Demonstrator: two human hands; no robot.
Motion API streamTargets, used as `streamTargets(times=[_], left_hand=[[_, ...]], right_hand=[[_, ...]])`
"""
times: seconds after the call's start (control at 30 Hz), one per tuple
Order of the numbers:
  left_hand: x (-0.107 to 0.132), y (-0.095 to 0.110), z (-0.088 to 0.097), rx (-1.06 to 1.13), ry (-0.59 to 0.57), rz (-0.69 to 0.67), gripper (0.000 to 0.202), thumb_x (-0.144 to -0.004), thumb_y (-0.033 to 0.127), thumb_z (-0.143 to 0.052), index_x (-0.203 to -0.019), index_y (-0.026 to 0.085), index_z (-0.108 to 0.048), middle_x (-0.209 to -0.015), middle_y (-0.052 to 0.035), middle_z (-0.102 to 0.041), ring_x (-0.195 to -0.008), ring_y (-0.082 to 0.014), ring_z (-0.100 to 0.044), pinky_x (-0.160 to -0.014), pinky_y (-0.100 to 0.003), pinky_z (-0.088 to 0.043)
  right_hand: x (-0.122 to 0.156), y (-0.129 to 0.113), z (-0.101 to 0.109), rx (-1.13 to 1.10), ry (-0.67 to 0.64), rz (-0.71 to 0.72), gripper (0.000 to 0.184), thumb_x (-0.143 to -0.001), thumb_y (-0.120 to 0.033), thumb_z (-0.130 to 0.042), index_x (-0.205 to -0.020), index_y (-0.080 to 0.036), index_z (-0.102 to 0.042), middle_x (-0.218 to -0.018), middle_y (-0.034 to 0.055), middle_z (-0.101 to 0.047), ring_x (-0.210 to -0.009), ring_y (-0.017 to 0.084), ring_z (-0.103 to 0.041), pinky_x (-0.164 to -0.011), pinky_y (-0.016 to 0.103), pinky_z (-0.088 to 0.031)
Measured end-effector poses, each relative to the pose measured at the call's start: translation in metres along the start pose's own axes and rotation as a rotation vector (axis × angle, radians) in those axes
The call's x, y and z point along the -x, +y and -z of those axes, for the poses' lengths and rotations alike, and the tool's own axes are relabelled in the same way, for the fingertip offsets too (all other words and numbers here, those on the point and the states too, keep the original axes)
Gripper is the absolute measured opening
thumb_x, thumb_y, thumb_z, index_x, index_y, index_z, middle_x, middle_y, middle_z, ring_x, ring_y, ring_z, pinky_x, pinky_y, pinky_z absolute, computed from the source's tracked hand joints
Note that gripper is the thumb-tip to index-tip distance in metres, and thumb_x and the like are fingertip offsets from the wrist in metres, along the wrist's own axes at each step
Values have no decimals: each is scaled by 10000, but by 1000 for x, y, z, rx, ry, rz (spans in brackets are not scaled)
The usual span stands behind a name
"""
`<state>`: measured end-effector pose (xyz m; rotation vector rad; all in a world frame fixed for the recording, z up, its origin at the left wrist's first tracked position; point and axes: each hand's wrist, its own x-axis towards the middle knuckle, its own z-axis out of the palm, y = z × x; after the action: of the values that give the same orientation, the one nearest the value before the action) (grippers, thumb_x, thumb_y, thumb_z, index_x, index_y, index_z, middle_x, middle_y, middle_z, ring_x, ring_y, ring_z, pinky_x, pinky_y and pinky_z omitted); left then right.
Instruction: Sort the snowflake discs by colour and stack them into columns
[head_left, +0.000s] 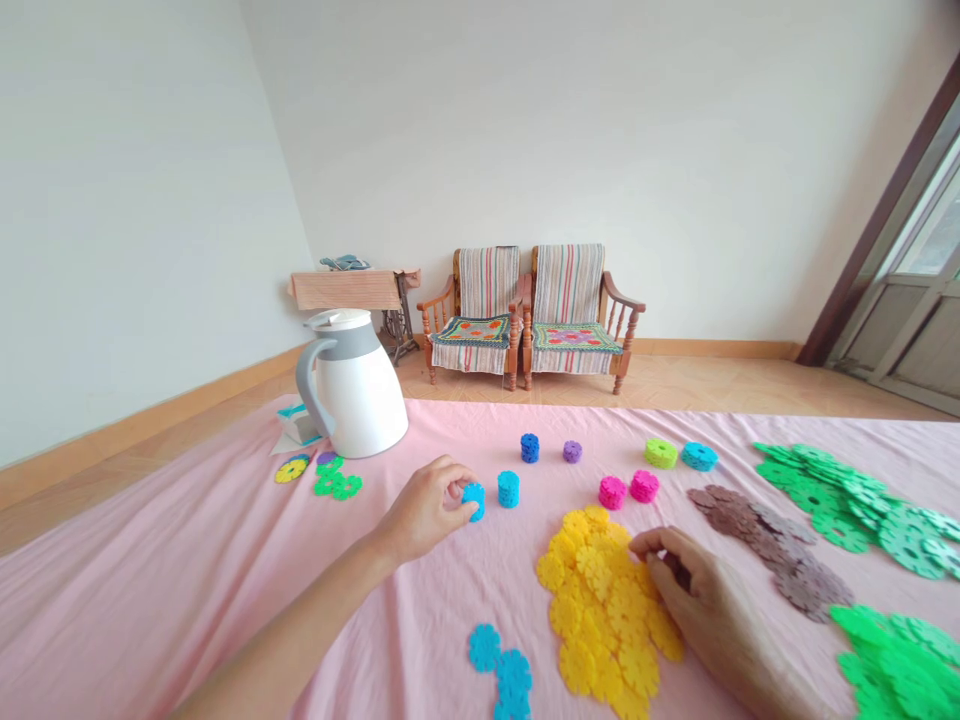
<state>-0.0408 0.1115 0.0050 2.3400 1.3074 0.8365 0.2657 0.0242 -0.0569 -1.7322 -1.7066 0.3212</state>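
Thumb and fingers of my left hand close on a short stack of light blue flower discs, which stands on the pink cloth. Just right of it is a second light blue stack. My right hand rests at the right side of a loose heap of yellow flower discs. Its fingers are curled with thumb and forefinger close together; whatever is between the tips is hidden. Several loose light blue discs lie at the front, left of the yellow heap.
Beyond my hands stand small stacks: dark blue, purple, pink, lime and blue. Brown discs and green discs lie at right. A white jug stands at back left on the cloth.
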Motion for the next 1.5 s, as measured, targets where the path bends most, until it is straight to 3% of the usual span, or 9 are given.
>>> streamTargets(times=[0.17, 0.5, 0.93, 1.0, 1.13, 1.2, 1.27, 1.5], left_hand=[[1, 0, 1, -16, -17, 7, 187, -700, 191, -620, -882, 198, -660, -828, -7, -561, -754, -148, -562, -697, -246, -437], [-1, -7, -1, -29, -42, 24, 189, -711, 243, -646, -892, 192, -665, -835, -8, -571, -750, -153, -569, -701, -255, -436], [-2, 3, 5, -12, -9, 21, 214, -695, 199, -640, -908, 179, -642, -861, -21, -591, -764, -152, -557, -710, -256, -443], [0, 12, 10, 21, -116, -22, 112, -690, 165, -623, -802, 169, -627, -786, -4, -570, -710, -133, -541, -657, -231, -434], [10, 35, 16, 140, -678, -129, 184, -619, 182, -699, -771, 174, -595, -710, 33, -545, -611, -101, -507, -544, -182, -407], [16, 46, 14, 107, -848, -171, 294, -551, 203, -754, -786, 183, -577, -717, 43, -542, -590, -95, -490, -524, -177, -397], [20, 53, 11, 20, -889, -195, 363, -506, 207, -780, -794, 193, -561, -728, 51, -534, -589, -95, -480, -530, -181, -391], [25, 56, 5, -110, -819, -220, 332, -549, 179, -764, -798, 203, -546, -693, 55, -520, -626, -117, -494, -560, -193, -386]], right_hand=[[1, -7, 5, 71, 50, 32, 237, -785, -236, -372, -798, -209, -608, -519, -30, -491, -465, 138, -456, -474, 249, -315], [1, -4, 3, 10, 23, 3, 249, -781, -241, -359, -810, -208, -603, -525, -28, -517, -458, 134, -456, -460, 247, -294], [1, -6, 7, -8, 8, 0, 224, -750, -237, -381, -799, -207, -597, -514, -35, -507, -456, 133, -448, -454, 245, -295], [1, -4, 5, -11, 7, 6, 228, -762, -231, -374, -807, -207, -595, -530, -34, -509, -466, 132, -453, -461, 245, -299], [1, -2, 3, -1, 21, 11, 228, -771, -225, -371, -810, -210, -596, -537, -33, -516, -468, 132, -451, -464, 248, -289], [1, -2, 3, -5, 14, 0, 228, -771, -228, -373, -813, -212, -596, -543, -33, -528, -463, 132, -450, -461, 249, -286], [1, -2, 3, -17, 7, -9, 231, -771, -236, -371, -816, -210, -597, -551, -30, -538, -465, 133, -455, -459, 247, -292], [0, -4, 5, -27, -11, -11, 234, -775, -256, -375, -819, -198, -597, -525, -35, -505, -453, 131, -447, -447, 241, -309]])
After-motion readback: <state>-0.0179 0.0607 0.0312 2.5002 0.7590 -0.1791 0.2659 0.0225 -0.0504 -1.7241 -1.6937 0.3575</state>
